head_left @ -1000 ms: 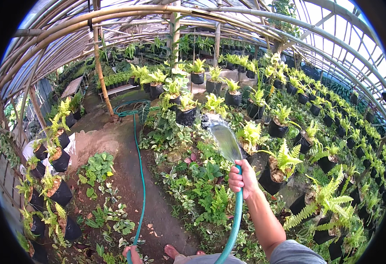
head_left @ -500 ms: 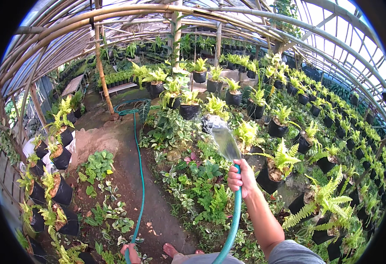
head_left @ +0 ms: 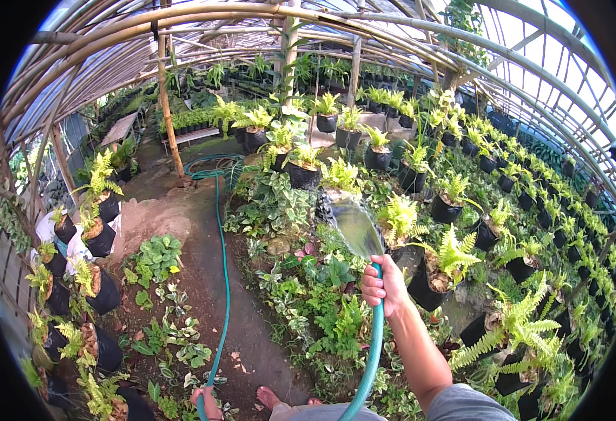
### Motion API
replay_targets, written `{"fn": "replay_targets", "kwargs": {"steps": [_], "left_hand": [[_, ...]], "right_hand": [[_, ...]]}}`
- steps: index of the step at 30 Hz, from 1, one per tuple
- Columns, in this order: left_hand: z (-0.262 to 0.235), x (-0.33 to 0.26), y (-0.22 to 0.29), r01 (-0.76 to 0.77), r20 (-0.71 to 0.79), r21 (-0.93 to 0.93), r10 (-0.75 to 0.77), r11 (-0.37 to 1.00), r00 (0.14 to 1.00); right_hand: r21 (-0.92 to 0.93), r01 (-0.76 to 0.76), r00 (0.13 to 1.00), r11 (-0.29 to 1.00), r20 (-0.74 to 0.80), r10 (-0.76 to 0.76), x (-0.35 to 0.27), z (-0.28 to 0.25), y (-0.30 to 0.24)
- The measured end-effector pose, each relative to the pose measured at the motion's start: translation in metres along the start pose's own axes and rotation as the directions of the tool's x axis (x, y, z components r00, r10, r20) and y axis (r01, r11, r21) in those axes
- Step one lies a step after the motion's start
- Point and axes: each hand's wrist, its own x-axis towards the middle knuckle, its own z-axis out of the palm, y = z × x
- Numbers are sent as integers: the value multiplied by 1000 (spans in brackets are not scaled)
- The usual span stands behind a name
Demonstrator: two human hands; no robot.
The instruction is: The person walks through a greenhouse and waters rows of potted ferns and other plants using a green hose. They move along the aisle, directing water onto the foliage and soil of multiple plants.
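Note:
My right hand point(head_left: 385, 284) is closed around a green garden hose point(head_left: 374, 344) close to its mouth. From that end a flat fan of water point(head_left: 355, 226) sprays up and away, toward a black-bagged fern point(head_left: 303, 171) and the leaves around it. Low at the left, my left hand point(head_left: 207, 403) grips a further stretch of the same hose, which runs back along the dirt path to a coil point(head_left: 213, 165). Just right of the spray stands a yellow-green fern point(head_left: 399, 214), and beside my right wrist a larger fern in a black bag point(head_left: 431, 284).
Rows of potted ferns point(head_left: 532, 203) fill the right side. More bagged ferns point(head_left: 104, 291) line the left edge. A bamboo post point(head_left: 169, 109) stands by the dirt path point(head_left: 252, 316), under a bamboo-framed roof point(head_left: 237, 15). Low variegated plants point(head_left: 157, 258) grow beside the path.
The spray has shifted slightly, its far end now lower and more to the left. The view has turned a little. Both hands keep their hold on the hose.

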Motion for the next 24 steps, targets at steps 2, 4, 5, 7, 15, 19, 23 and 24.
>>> {"fn": "replay_targets", "kwargs": {"steps": [2, 4, 5, 7, 15, 19, 23, 24], "left_hand": [[3, -7, 15, 31, -6, 10, -31, 999, 999], [7, -21, 22, -119, -40, -17, 118, 993, 992], [8, -25, 26, -179, -39, -27, 178, 983, 983], [8, -30, 30, -284, -17, -47, 284, 958, 959], [4, -1, -3, -172, 30, -78, 175, 982, 984], [6, 11, -27, -198, 21, -97, 201, 975, 979], [10, 17, -43, -273, -15, -131, 273, 953, 962], [12, 19, -45, -296, -34, -141, 294, 945, 955]], "right_hand": [[27, 1, 1000, 1000, 23, -2, 2, -1, -1], [3, -2, 1000, 1000, 10, 2, 5, -2, -3], [15, -11, 1000, 1000, 22, 11, 7, -2, -5], [-12, -7, 1000, 1000, 1, 7, 9, -4, -9], [-34, -13, 1000, 999, -4, 12, 13, -13, -16], [-30, -12, 1000, 999, -8, 11, 12, -16, -19], [-49, 7, 999, 999, -35, -8, 10, -19, -23], [-40, 10, 999, 999, -34, -11, 9, -19, -24]]}}
